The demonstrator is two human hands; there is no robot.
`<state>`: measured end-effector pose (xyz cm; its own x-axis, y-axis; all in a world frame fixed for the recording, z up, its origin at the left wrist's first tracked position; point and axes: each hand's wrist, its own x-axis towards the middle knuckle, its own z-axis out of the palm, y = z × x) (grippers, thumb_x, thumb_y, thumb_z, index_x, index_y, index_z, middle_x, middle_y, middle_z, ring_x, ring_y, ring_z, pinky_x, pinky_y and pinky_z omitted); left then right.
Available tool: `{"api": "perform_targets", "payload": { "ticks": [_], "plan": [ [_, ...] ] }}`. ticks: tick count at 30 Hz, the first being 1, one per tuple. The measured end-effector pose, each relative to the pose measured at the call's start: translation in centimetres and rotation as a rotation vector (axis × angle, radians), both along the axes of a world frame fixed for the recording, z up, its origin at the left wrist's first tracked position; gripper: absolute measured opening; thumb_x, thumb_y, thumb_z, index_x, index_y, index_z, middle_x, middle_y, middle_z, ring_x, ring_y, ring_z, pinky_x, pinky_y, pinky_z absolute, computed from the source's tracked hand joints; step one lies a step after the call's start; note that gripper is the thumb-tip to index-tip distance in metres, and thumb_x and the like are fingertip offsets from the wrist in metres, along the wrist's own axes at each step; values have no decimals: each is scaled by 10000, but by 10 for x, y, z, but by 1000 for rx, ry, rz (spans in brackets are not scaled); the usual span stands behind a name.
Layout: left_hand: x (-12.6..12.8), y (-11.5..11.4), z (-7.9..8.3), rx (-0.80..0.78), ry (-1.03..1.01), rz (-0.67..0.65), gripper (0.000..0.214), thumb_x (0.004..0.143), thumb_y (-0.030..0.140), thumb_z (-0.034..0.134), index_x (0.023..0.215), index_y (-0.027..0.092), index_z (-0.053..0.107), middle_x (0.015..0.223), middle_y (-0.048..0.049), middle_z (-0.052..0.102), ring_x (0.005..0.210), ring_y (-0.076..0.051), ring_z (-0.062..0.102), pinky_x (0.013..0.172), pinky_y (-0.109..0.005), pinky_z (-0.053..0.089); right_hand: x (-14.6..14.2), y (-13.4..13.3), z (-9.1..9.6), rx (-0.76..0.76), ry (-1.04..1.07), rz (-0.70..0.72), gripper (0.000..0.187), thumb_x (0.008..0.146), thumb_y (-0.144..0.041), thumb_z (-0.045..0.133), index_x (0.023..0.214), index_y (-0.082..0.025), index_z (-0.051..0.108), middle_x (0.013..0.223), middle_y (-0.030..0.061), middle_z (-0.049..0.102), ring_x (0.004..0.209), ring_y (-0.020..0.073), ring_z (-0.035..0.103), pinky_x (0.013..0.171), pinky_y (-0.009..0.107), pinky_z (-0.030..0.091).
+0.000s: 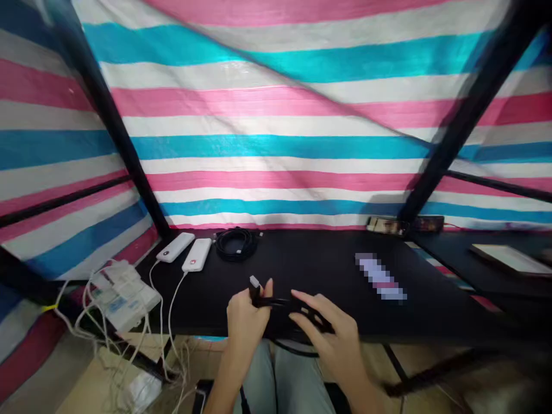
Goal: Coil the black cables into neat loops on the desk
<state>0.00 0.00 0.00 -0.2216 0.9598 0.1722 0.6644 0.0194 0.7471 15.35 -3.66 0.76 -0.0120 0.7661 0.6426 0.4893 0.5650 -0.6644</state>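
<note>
A black cable is stretched between my two hands, in loose loops above the table's front edge. My left hand grips it near one end, where a light-coloured plug sticks up past the fingers. My right hand is curled around the other side of the loops, thumb and forefinger pointing left with a gap between their tips. Part of the cable sags below the hands over my lap. Farther back on the table lies a coiled black cable, touched by neither hand.
Two white power bricks with white leads stand at the back left. Beside the table's left edge is a white plastic box amid tangled white cables. A blurred-out flat object lies to the right on the black table. Striped sheeting hangs behind.
</note>
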Motion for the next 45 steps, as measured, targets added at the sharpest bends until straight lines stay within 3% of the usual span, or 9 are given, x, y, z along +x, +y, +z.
{"api": "perform_targets", "payload": {
  "ticks": [5, 10, 18, 23, 27, 33, 40, 42, 45],
  "plan": [
    [2, -3, 5, 84, 23, -168, 284, 801, 377, 509, 619, 180, 603, 594, -23, 628, 565, -145, 564, 559, -229, 364, -5, 4, 6, -138, -63, 70, 269, 878, -297, 535, 1119, -269, 651, 828, 21, 622, 665, 110, 578, 590, 183, 480],
    [3, -2, 9, 161, 99, -435, 181, 805, 287, 508, 716, 185, 628, 671, -40, 683, 580, -161, 612, 551, -233, 393, -12, -1, 13, -332, -40, 55, 470, 793, -328, 623, 1256, -302, 550, 844, -5, 668, 720, 134, 631, 644, 205, 516],
    [3, -4, -1, 414, 175, -366, 269, 849, 264, 455, 1053, 223, 626, 757, -15, 721, 637, -163, 666, 581, -232, 453, -9, -5, 27, -410, -15, 148, 345, 812, -298, 592, 1156, -277, 594, 634, -53, 584, 569, 101, 539, 537, 183, 433],
    [10, -10, 8, 529, 351, -388, 391, 806, 209, 465, 1177, 217, 587, 637, 6, 677, 532, -157, 609, 513, -238, 423, -10, -7, 28, -415, 67, 149, 399, 831, -315, 578, 1227, -282, 537, 762, -30, 661, 662, 117, 612, 629, 202, 480],
    [14, -14, 16, 631, 414, -454, 351, 797, 181, 465, 1103, 214, 633, 812, -37, 718, 642, -182, 629, 605, -278, 456, -6, -10, 25, -340, 103, 190, 319, 849, -292, 560, 1165, -286, 603, 887, -13, 699, 734, 119, 645, 689, 204, 506],
    [16, -14, 23, 464, 1, -474, 246, 824, 222, 532, 1047, 214, 634, 607, 8, 581, 649, -144, 576, 649, -246, 453, 6, -23, 34, -166, 201, 95, 105, 750, -224, 651, 836, -220, 713, 701, -13, 705, 515, 98, 608, 541, 179, 513],
    [29, -7, 5, 97, -701, -422, 229, 683, 363, 649, 617, 145, 624, 783, -70, 659, 655, -157, 603, 615, -255, 467, 23, -33, 32, -252, 874, -8, 174, 697, -338, 710, 679, -197, 609, 542, -41, 575, 370, 80, 546, 376, 160, 457],
    [35, -11, -2, 22, -946, -327, 249, 631, 386, 674, 686, 148, 624, 629, -33, 633, 589, -154, 592, 577, -254, 470, 27, -31, 26, -273, 932, 47, 216, 702, -373, 710, 699, -199, 583, 492, -51, 533, 346, 76, 517, 335, 145, 405],
    [39, -16, -4, -48, -1163, -142, 260, 597, 349, 686, 763, 175, 588, 362, 96, 385, 358, -80, 430, 432, -189, 388, 34, -26, 20, -332, 875, 107, 227, 720, -386, 699, 810, -211, 586, 460, -66, 494, 338, 70, 478, 320, 138, 363]
  ]
}}
